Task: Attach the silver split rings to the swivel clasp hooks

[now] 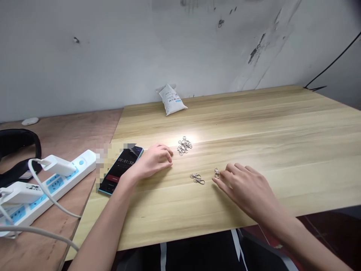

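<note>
A small pile of metal swivel clasps point(184, 145) lies on the light wooden table. My left hand point(155, 161) rests just left of that pile, fingers loosely bent and apart from the thumb, with nothing seen between them. Nearer to me, two swivel clasps point(197, 178) lie side by side between my hands. My right hand point(244, 184) is at the table surface to their right. Its thumb and index finger are closed at a single swivel clasp point(216, 172), which sticks out past the fingertips. The finger contact is partly hidden.
A phone point(121, 169) showing a running timer lies beside my left wrist. Left of it, a white power strip point(60, 184) with chargers and cables sits on a brown surface point(104, 122). A white plastic packet point(172, 99) stands at the wall. The table's front edge is close to me.
</note>
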A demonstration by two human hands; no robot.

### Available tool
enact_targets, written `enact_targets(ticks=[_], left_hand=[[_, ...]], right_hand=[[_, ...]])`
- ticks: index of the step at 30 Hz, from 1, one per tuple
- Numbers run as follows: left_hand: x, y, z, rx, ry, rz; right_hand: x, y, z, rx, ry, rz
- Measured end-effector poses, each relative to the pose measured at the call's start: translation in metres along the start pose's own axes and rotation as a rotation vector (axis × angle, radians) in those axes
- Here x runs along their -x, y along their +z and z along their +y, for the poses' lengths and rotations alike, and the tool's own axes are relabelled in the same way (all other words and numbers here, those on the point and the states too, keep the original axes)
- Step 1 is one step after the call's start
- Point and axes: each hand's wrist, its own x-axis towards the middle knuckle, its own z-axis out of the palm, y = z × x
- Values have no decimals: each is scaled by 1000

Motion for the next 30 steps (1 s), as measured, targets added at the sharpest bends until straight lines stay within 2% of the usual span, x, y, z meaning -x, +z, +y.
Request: enact_targets(ticks=[3, 7, 13, 17, 22, 27, 30], left_hand=[[-1, 4, 3, 32, -30, 47], [-2, 4, 8, 19, -85, 96], [-4, 4, 14, 50, -11, 128], [-6, 7, 13, 52, 35, 175], [-6, 7, 11, 69, -7, 234], [-6, 9, 4, -55, 60, 288], [-7, 11, -1, -154, 107, 304]], right_hand=[[-3, 3, -17, 101, -12, -2], [-10, 3, -25, 185, -53, 10], [-19, 6, -26, 219, -121, 18], [-37, 9, -25, 34, -76, 44], [-73, 15, -22, -322, -59, 141], [-111, 33, -15, -721, -41, 122], [-120, 47, -12, -825, -15, 142]])
